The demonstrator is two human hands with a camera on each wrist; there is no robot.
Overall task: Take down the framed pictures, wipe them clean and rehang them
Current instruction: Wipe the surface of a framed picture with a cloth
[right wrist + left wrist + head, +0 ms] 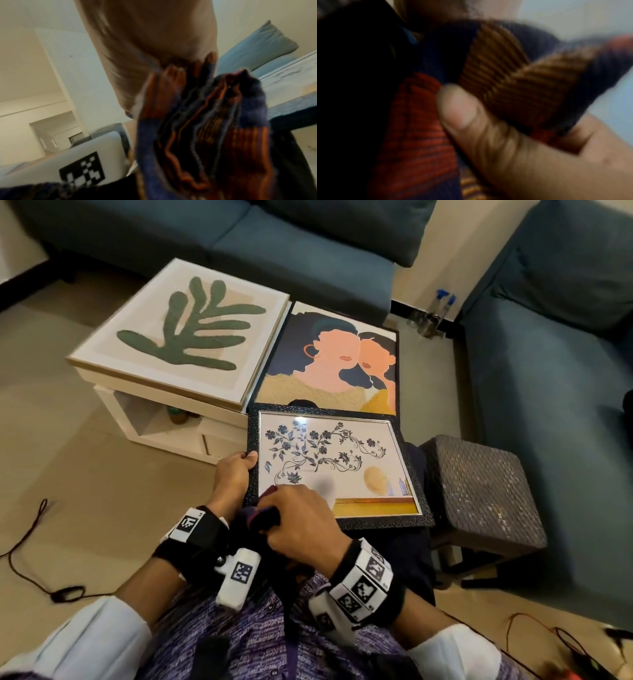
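A black-framed floral picture point(337, 463) lies flat on my lap. My left hand point(244, 461) grips its left edge, thumb on top of the frame. My right hand point(294, 517) holds a bunched striped cloth point(262, 513) of navy, red and orange against the lower left corner of the glass. In the left wrist view the cloth point(513, 83) fills the picture, blurred, with a thumb pressed on it. In the right wrist view the folded cloth point(214, 128) hangs below my palm, and the frame's dark edge point(291, 109) runs to the right.
A leaf picture point(181, 333) lies on a white coffee table point(161, 419). A picture of two faces point(329, 364) lies beside it. A woven stool point(479, 491) stands at my right. Blue sofas point(274, 251) ring the space. Spray bottles point(442, 309) stand in the corner; cables point(30, 529) trail on the floor.
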